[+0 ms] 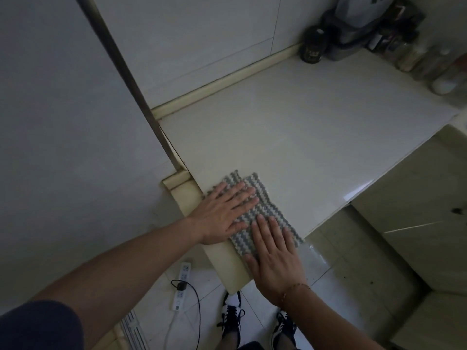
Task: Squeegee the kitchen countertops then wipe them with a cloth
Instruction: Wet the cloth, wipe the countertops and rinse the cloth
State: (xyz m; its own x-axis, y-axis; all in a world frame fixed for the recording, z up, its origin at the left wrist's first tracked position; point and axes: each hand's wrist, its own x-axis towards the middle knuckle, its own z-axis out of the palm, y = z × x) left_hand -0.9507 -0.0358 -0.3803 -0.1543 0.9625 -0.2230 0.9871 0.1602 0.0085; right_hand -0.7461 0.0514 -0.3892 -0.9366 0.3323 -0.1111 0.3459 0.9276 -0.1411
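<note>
Looks like we're in the cloth half of the job now. No squeegee anywhere in view, so my guess is that part's done, though I can't really confirm it from here. The counter (pixel 290 137) looks pale and mostly bare, with a bit of shine near the right edge, but the light's too dim to say if it's wet or dry.

The cloth (pixel 262 218), a grey and white zigzag one, is lying flat at the near left corner of the counter, right up against the near edge. Both hands are flat on top of it, fingers straight and spread, pressing down rather than gripping. The left hand (pixel 222 215) covers the left side of it, the right hand (pixel 275 258) covers the near part, with the heel of that hand hanging past the counter edge.

Most of the surface stretches far and right from the cloth, so I'd say the wiping has lots left. Jars and a dark appliance (pixel 353 29) sit in the far right corner.
</note>
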